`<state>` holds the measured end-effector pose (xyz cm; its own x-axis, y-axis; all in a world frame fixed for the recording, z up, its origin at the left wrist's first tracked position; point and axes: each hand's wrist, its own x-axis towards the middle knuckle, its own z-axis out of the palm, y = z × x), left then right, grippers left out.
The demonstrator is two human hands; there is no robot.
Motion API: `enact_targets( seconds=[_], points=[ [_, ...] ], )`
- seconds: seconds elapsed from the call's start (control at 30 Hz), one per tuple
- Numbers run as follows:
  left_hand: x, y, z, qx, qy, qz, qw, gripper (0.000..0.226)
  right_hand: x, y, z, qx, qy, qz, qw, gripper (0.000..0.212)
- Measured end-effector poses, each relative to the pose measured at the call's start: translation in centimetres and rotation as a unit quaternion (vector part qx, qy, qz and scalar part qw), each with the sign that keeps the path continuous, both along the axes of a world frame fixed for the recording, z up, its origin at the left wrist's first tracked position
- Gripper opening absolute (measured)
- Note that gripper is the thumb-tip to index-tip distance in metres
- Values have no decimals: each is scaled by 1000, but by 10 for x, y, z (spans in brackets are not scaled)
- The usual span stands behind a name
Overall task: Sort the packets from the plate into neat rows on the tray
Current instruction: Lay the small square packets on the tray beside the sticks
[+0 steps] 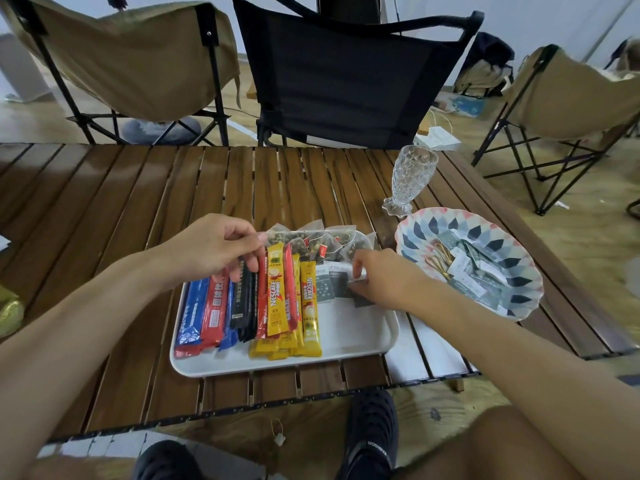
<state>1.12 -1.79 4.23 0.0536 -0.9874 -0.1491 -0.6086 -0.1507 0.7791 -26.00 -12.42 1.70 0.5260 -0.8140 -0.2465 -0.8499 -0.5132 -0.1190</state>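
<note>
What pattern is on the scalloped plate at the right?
The scalloped plate has navy, grey and pink diamonds on white; head view.

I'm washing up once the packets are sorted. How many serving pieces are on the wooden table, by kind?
White tray: 1
Patterned plate: 1
Clear glass: 1
Total: 3
</note>
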Motion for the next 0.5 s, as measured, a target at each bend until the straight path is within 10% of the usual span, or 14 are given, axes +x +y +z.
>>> enact_targets(
  seconds=[0.5],
  points=[
    [2,0,-2,3,-23,-4,1000,30,-3,-4,7,-24,-7,-61,998,39]
  ],
)
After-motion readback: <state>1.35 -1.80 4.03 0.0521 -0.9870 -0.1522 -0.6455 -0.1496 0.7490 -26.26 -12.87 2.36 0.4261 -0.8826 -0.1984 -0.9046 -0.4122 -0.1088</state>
